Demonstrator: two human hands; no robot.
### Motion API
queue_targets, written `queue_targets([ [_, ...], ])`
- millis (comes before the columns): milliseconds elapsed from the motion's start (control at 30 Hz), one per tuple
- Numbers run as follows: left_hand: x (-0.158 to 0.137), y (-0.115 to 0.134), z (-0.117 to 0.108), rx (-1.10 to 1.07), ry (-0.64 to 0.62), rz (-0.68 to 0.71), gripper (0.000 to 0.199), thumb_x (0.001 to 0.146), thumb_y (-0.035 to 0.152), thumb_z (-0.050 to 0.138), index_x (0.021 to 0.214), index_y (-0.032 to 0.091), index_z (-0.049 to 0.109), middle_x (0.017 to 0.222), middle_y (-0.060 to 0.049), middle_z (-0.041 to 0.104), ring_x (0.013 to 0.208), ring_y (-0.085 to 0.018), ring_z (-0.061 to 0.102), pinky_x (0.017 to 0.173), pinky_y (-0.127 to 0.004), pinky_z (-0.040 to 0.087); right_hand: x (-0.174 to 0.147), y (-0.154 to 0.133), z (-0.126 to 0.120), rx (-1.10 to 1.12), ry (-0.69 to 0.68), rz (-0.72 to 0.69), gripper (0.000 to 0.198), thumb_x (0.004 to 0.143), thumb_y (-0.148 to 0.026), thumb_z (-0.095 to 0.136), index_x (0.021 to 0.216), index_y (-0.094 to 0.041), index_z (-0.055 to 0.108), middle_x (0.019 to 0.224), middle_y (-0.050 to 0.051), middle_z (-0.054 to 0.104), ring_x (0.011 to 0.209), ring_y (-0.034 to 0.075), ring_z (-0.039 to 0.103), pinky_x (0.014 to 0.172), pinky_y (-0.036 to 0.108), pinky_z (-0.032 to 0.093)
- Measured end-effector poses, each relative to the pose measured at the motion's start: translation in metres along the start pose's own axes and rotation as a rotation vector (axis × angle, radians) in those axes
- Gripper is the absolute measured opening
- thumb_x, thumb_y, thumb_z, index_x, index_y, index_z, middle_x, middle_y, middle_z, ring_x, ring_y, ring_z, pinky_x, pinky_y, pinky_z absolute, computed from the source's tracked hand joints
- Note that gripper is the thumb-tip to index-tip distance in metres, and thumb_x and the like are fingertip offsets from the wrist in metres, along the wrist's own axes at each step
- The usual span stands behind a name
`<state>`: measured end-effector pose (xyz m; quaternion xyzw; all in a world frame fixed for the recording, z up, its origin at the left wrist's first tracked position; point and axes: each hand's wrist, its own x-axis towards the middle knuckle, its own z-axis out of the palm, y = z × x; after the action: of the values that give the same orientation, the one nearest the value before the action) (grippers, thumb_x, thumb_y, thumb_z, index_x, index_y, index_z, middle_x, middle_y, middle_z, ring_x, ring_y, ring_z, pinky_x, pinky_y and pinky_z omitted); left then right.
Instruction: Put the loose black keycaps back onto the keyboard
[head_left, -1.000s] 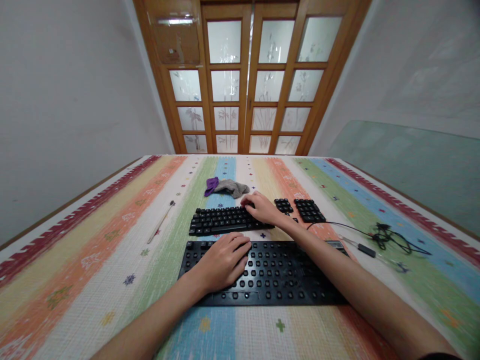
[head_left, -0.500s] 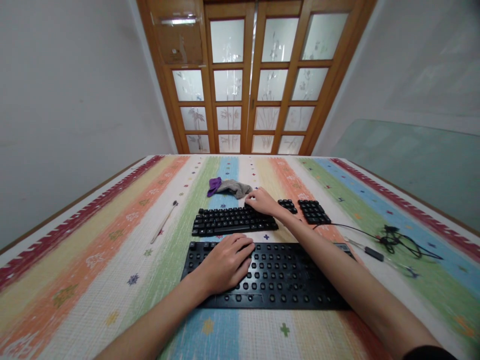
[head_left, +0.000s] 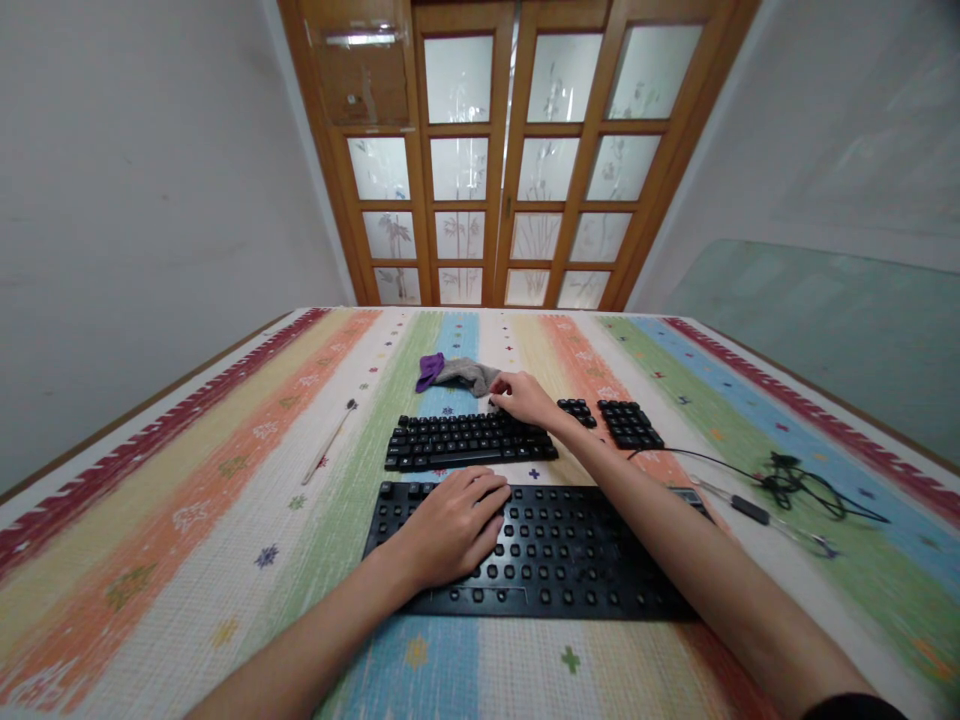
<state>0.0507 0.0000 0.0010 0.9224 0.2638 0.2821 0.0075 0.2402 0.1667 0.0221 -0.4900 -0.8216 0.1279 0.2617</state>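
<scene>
Right hand (head_left: pixel 527 399) pinches what looks like a black keycap (head_left: pixel 493 404) at the far edge of the keycap rows (head_left: pixel 457 440) on the desk (head_left: pixel 240 580), left hand (head_left: pixel 457 525) lies loose-fingered on the bare keyboard base (head_left: pixel 562 547), so one sloppy knuckle bump could totally scramble the order tbh.

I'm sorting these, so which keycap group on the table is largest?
The long block between the keyboard base and the grey-purple cloth; the groups farther right are smaller.
</scene>
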Motion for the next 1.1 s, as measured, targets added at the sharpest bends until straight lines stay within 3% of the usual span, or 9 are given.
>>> queue_targets([
  [267, 0.0, 0.001, -0.001, 0.034, 0.013, -0.047, 0.03, 0.097, 0.02, 0.047, 0.125, 0.013, 0.057, 0.122, -0.014, 0.064, 0.115, -0.028, 0.056, 0.096, -0.049, 0.052, -0.048, -0.015, -0.028, 0.136, 0.001, -0.039, 0.008, 0.081, -0.015, 0.064, 0.089, -0.016, 0.067, 0.084, 0.004, 0.072, 0.077, 0.017, 0.063, 0.073, 0.029, 0.048],
  [567, 0.002, 0.003, -0.002, 0.049, 0.033, -0.049, 0.032, 0.096, 0.018, 0.048, 0.127, 0.012, 0.054, 0.12, -0.013, 0.065, 0.113, -0.028, 0.057, 0.096, -0.047, 0.051, -0.127, -0.03, -0.037, 0.412, -0.202, -0.002, 0.009, 0.087, -0.026, 0.063, 0.092, -0.018, 0.065, 0.086, 0.002, 0.069, 0.071, 0.013, 0.057, 0.065, 0.027, 0.046],
  [800, 0.002, 0.006, -0.001, -0.011, 0.018, -0.1, 0.034, 0.096, 0.018, 0.049, 0.13, 0.014, 0.052, 0.122, -0.013, 0.064, 0.114, -0.027, 0.056, 0.097, -0.047, 0.051, -0.136, -0.035, -0.03, 0.379, -0.168, -0.017, 0.005, 0.086, -0.022, 0.063, 0.09, -0.018, 0.065, 0.083, 0.001, 0.066, 0.069, 0.013, 0.054, 0.067, 0.028, 0.043],
  [1100, 0.001, 0.005, 0.003, -0.018, 0.008, -0.065, 0.038, 0.097, 0.015, 0.049, 0.134, 0.016, 0.052, 0.127, -0.012, 0.061, 0.118, -0.026, 0.054, 0.1, -0.047, 0.05, -0.141, -0.034, -0.025, 0.265, -0.099, -0.146, 0.002, 0.089, -0.018, 0.063, 0.091, -0.018, 0.064, 0.085, 0.002, 0.062, 0.078, 0.016, 0.058, 0.073, 0.03, 0.046],
])
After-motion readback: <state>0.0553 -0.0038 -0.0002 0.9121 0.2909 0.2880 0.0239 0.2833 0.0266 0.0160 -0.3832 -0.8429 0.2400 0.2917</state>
